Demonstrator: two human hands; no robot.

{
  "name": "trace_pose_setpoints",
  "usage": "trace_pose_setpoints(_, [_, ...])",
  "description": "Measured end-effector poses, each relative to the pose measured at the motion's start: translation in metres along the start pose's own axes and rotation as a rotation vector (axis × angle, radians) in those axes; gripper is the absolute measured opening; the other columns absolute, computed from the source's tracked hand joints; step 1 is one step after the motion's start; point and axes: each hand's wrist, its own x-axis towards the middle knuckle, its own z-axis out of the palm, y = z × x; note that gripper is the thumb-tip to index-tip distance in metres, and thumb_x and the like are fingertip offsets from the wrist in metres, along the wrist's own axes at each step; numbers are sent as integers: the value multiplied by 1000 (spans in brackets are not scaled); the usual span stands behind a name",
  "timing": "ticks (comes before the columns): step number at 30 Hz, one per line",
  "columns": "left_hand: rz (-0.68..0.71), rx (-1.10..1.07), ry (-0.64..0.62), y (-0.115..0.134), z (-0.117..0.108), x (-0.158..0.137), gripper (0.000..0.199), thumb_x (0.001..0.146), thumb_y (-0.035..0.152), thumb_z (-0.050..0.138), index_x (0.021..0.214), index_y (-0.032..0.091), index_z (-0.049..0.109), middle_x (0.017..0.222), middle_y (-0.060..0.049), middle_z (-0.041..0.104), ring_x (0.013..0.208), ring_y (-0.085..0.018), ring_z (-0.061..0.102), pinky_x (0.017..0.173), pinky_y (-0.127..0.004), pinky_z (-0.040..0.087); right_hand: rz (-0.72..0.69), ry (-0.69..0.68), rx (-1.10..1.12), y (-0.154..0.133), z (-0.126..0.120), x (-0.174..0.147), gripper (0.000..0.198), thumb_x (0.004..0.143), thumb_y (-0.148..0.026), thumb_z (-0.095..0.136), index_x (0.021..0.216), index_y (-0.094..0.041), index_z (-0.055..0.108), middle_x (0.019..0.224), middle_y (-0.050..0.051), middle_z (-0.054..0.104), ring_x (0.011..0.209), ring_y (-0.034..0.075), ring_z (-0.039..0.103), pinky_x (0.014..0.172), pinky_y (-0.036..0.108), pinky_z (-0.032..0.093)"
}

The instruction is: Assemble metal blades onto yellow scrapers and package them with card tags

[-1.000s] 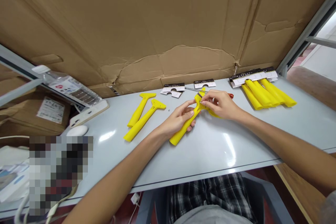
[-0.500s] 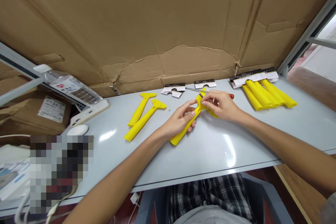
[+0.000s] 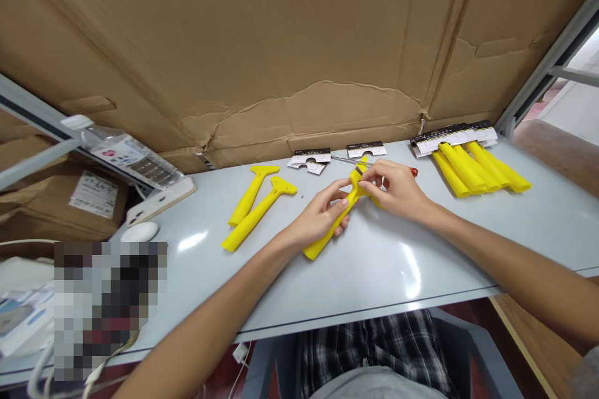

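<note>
A yellow scraper (image 3: pixel 327 234) slants above the table, its T-shaped head up and away from me. My left hand (image 3: pixel 322 215) is wrapped round its handle near the neck. At the head, the fingertips of my right hand (image 3: pixel 395 187) are pinched together against the plastic; what they hold there is too small or hidden to name. A dark strip shows on the head beside these fingers. Behind my right hand lies a screwdriver (image 3: pixel 344 159) with a thin metal shaft and a red handle end, its middle covered by the hand.
Two yellow scrapers (image 3: pixel 253 215) lie to the left, near a tiny metal piece (image 3: pixel 302 196). Printed cards (image 3: pixel 311 156) lie at the back. Several carded yellow scrapers (image 3: pixel 472 171) are at right. A cardboard sheet (image 3: pixel 299 43) walls the back; a bottle (image 3: pixel 121 149) stands left.
My right hand has shifted very slightly at the scraper's head, covering more of its lower end. My left hand keeps its hold, and the other things stay in place.
</note>
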Motion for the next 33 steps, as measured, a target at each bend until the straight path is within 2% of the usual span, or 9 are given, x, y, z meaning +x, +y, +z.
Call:
trace_pose_setpoints(6, [-49,-147,24,0,3,1,56,93,38,74,142,23,53,110,-11,65,63,-11,60,49,-23,45,5,-1,13,-1,-5,4,23,92,-37,63,90,-16,72,88,3,66,75,6,54,73,23,42])
trace_pose_setpoints(11, [-139,-510,200,-2,-2,12,46,94,16,64,137,24,50,111,-12,67,59,-9,56,47,-19,42,130,87,-158,17,-31,14,29,94,-41,58,91,-16,72,94,6,67,79,10,55,76,26,43])
trace_pose_setpoints(13, [-180,-609,255,-1,-5,16,40,96,11,56,134,24,50,107,-11,67,58,-8,55,46,-17,40,147,54,-330,30,-40,16,32,93,-46,59,99,-18,73,104,9,67,96,16,59,86,30,44])
trace_pose_setpoints(16, [-216,-665,273,1,-6,17,37,98,8,49,132,24,49,104,-10,67,57,-8,54,45,-16,40,195,-80,-529,47,-45,17,41,92,-51,59,116,-20,72,118,12,65,116,26,56,98,37,44])
trace_pose_setpoints(20, [-221,-674,283,4,-4,16,37,99,7,47,132,23,48,104,-10,66,56,-8,54,44,-16,40,248,-226,-645,55,-40,16,44,94,-48,53,122,-20,70,122,14,64,115,29,56,99,41,44])
trace_pose_setpoints(26, [-217,-680,297,2,-3,16,37,99,7,48,132,24,47,107,-11,67,56,-9,55,44,-17,40,268,-229,-600,58,-35,18,37,94,-37,53,121,-18,70,117,14,68,111,26,60,94,36,46])
trace_pose_setpoints(29, [-172,-654,311,-1,-1,16,41,97,7,49,135,24,47,108,-11,68,57,-9,56,46,-18,42,285,-210,-559,63,-40,20,36,95,-36,53,122,-20,70,112,10,71,100,21,64,87,31,48])
trace_pose_setpoints(31, [-135,-621,337,-4,3,16,43,97,7,49,137,25,47,109,-11,68,58,-10,59,48,-20,45,293,-137,-442,64,-45,23,34,93,-38,58,120,-22,71,106,7,73,91,16,65,84,29,50])
trace_pose_setpoints(33, [-115,-578,380,-6,6,16,42,99,8,49,137,24,46,108,-10,69,60,-11,61,51,-23,50,316,1,-240,62,-54,26,34,88,-42,67,114,-21,71,100,5,74,83,13,66,80,28,52])
